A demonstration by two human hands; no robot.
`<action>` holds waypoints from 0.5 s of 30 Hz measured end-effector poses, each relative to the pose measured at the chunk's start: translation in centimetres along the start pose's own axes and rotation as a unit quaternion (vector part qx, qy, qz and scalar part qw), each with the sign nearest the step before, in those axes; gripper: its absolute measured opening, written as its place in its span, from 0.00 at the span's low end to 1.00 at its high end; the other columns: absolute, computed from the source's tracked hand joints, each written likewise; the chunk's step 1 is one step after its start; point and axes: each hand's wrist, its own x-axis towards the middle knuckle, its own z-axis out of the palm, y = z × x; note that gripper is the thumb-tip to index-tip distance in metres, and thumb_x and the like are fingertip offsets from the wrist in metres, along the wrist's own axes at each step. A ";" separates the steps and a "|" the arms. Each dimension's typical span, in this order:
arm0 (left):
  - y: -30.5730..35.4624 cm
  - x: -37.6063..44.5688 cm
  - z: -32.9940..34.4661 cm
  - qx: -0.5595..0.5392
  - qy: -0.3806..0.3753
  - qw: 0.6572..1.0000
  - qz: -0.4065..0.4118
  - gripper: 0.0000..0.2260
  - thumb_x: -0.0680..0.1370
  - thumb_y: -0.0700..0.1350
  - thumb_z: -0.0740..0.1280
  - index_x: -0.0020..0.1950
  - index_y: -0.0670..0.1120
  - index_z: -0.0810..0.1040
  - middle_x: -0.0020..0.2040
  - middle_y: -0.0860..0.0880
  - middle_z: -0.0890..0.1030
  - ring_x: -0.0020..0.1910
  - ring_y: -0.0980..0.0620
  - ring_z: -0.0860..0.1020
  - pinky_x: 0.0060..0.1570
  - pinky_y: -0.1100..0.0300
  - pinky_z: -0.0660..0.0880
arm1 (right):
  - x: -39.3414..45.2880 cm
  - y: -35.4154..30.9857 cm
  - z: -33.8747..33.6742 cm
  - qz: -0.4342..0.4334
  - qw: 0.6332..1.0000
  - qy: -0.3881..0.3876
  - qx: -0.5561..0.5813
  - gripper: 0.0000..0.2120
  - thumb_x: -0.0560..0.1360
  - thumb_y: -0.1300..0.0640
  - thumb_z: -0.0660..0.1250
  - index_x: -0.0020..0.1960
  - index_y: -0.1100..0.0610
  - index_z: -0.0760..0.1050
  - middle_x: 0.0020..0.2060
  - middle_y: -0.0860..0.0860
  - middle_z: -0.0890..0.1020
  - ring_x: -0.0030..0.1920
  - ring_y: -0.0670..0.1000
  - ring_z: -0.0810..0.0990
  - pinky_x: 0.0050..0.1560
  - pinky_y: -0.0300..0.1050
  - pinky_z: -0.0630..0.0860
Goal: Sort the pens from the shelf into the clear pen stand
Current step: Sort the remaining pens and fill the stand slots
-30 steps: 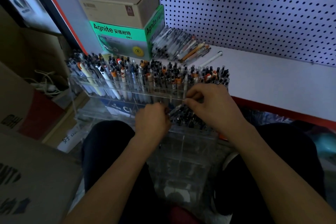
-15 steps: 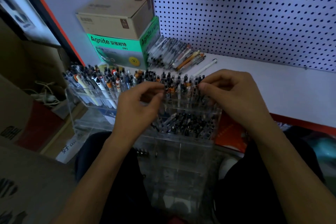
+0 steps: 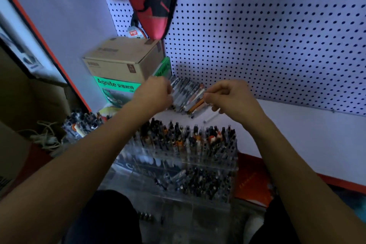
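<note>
Both hands reach over the clear pen stand (image 3: 178, 156) to the pile of pens (image 3: 187, 95) lying on the white shelf (image 3: 297, 134) against the pegboard (image 3: 277, 35). The left hand (image 3: 154, 93) sits at the pile's left edge, fingers curled and touching the pens; whether it grips one I cannot tell. The right hand (image 3: 231, 97) is at the pile's right edge, thumb and forefinger pinched near an orange pen (image 3: 196, 105); the grip itself is blurred. To the pile's left a green box (image 3: 116, 89) under a cardboard box (image 3: 122, 59) hems it in; to its right the shelf runs open. The stand, packed with upright pens, sits just in front of the shelf edge.
</note>
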 end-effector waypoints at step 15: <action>1.4 3.7 3.2 0.297 -0.080 0.951 0.011 0.13 0.75 0.35 0.66 0.59 0.41 0.78 0.58 0.39 0.79 0.56 0.40 0.79 0.43 0.52 0.73 | 3.3 5.0 0.7 0.034 0.998 -0.006 -0.056 0.05 0.76 0.54 0.71 0.49 0.54 0.81 0.43 0.50 0.83 0.41 0.49 0.82 0.45 0.42 0.78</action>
